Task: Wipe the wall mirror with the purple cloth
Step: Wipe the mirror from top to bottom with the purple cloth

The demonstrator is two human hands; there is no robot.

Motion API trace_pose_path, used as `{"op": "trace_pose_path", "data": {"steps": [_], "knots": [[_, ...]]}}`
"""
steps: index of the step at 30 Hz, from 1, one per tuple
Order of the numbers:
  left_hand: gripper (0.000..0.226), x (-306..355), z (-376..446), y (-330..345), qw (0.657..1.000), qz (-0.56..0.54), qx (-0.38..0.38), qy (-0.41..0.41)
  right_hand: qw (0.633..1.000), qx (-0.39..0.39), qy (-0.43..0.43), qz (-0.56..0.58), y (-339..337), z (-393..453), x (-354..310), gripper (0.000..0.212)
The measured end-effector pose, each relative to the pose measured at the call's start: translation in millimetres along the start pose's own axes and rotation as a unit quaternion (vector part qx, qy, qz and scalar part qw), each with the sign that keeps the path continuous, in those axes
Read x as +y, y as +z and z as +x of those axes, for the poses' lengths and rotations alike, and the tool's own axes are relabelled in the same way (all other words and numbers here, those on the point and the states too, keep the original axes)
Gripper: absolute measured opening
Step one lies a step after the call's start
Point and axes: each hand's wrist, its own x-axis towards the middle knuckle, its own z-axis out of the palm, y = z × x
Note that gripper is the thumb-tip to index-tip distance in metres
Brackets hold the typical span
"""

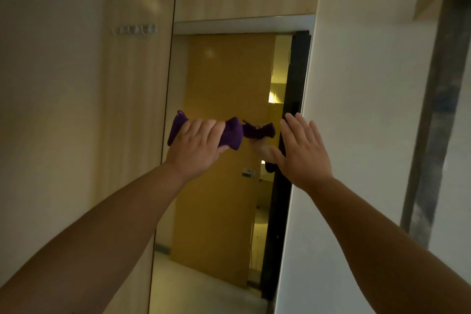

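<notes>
Head view: at frame centre, the purple cloth [233, 132] is bunched and gripped by the left hand [197, 146], fingers curled round it, and pressed against the mirror [219, 211], which runs tall and narrow down the middle. Just right of it, the right hand [303, 153] is held flat with fingers straight and spread, at the mirror's right edge beside a white wall [356, 109]. Hooks [135, 30] are seen upper left on a wood panel [135, 122].

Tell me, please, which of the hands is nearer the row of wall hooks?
Left. The left hand sits below the hooks, slightly right of them; the right hand is much farther right.
</notes>
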Motion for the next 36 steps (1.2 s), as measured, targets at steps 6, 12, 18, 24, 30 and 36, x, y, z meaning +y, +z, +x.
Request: {"op": "trace_pose_path", "data": {"steps": [6, 12, 18, 24, 30, 36], "knots": [[0.05, -28, 22, 57, 1.0, 0.016, -0.014, -0.016, 0.999, 0.023, -0.019, 0.025, 48, 64, 13, 0.082], [0.051, -68, 45, 99, 0.998, 0.037, -0.015, -0.045, 0.998, 0.04, -0.042, 0.009, 83, 128, 14, 0.069], [0.053, -107, 49, 132, 0.998, 0.034, -0.003, -0.062, 0.997, 0.055, -0.049, -0.02, 108, 173, -6, 0.072], [0.056, -153, 45, 170, 0.996, -0.009, 0.008, -0.089, 0.995, 0.072, -0.036, -0.05, 133, 209, -47, 0.07], [0.055, -218, 53, 216, 0.997, -0.03, 0.064, -0.006, 0.992, 0.065, -0.023, -0.107, 158, 251, -85, 0.07], [0.054, -259, 71, 258, 0.991, -0.067, 0.117, -0.002, 0.981, 0.064, 0.038, -0.18, 169, 287, -82, 0.071]]}}
